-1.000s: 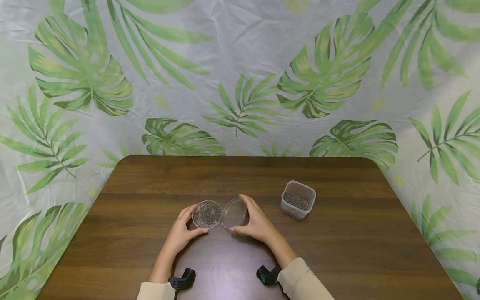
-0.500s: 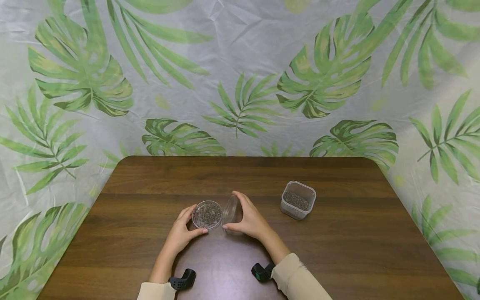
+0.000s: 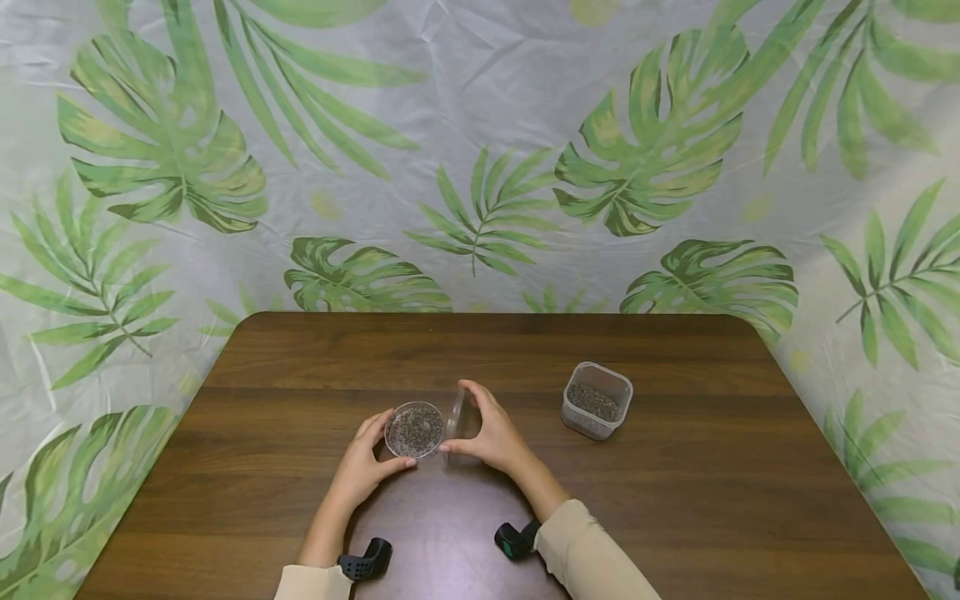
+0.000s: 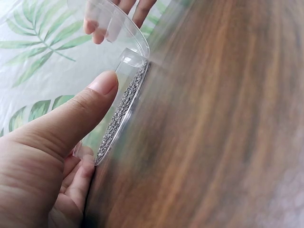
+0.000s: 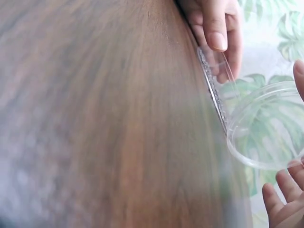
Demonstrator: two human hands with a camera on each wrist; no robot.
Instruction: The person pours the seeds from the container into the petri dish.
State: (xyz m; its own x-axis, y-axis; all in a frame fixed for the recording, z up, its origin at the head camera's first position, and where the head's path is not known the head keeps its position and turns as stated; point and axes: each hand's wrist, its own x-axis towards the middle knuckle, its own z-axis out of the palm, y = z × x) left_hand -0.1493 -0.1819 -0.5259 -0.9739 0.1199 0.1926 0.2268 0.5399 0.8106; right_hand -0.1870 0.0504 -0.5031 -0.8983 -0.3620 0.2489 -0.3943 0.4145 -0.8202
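A clear petri dish (image 3: 415, 430) sits on the table, filled with dark grey grains. My left hand (image 3: 365, 458) holds it by the rim, thumb on the near side and fingers on the far side. Just right of the dish, my right hand (image 3: 498, 437) grips a clear round lid (image 3: 454, 412) by its edges. The lid stands almost on edge, its lower rim at the dish's right side. In the left wrist view the lid (image 4: 137, 35) rises beside the layer of grains (image 4: 122, 107). Through the lid (image 5: 266, 128) in the right wrist view, the leafy backdrop shows.
To the right, a clear square plastic tub (image 3: 597, 400) with similar dark grains stands on the brown wooden table (image 3: 712, 467). A leaf-patterned curtain (image 3: 480, 125) hangs behind the table's far edge.
My right hand has shifted slightly left, turning the lid from a slanted position to nearly upright beside the dish. The left hand and the dish have stayed in place.
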